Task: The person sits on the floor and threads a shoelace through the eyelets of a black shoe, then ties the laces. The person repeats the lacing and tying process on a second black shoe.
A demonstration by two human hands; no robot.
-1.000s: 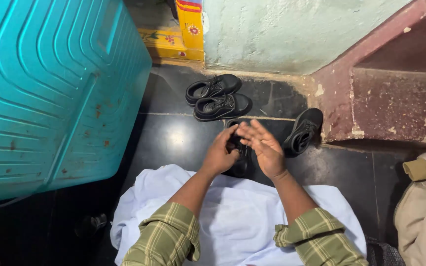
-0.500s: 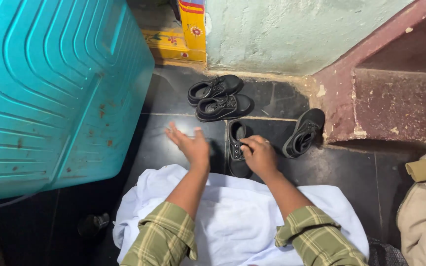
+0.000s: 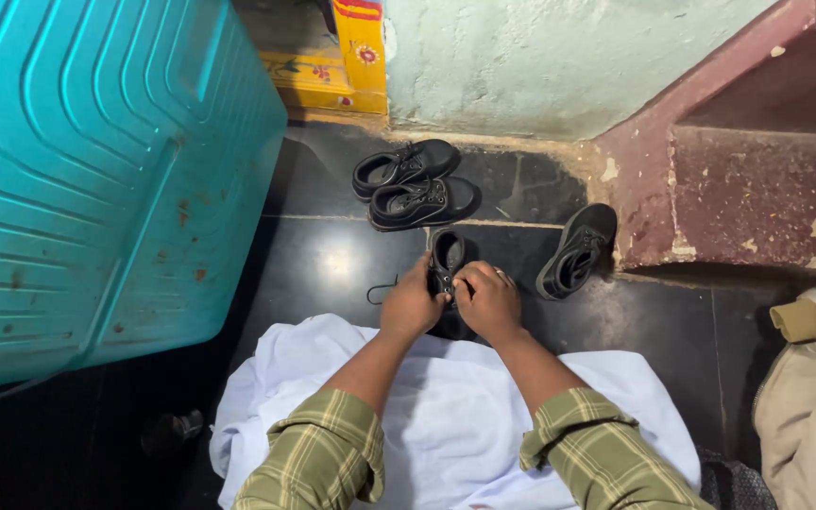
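Hands (image 3: 414,304) (image 3: 489,300) pinch thin lace (image 3: 382,288) on matte black shoe (image 3: 446,257)

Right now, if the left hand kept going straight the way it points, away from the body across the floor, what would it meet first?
Beyond the black shoe it already touches, the left hand would probably meet the nearer shoe of the pair by the wall, though depth is unclear.

Shoe (image 3: 447,257) on the floor (image 3: 332,264), both hands on it, pair of shoes (image 3: 413,186) behind it, single shoe (image 3: 576,251) right, large container (image 3: 96,170) left, cloth (image 3: 446,416) before it.
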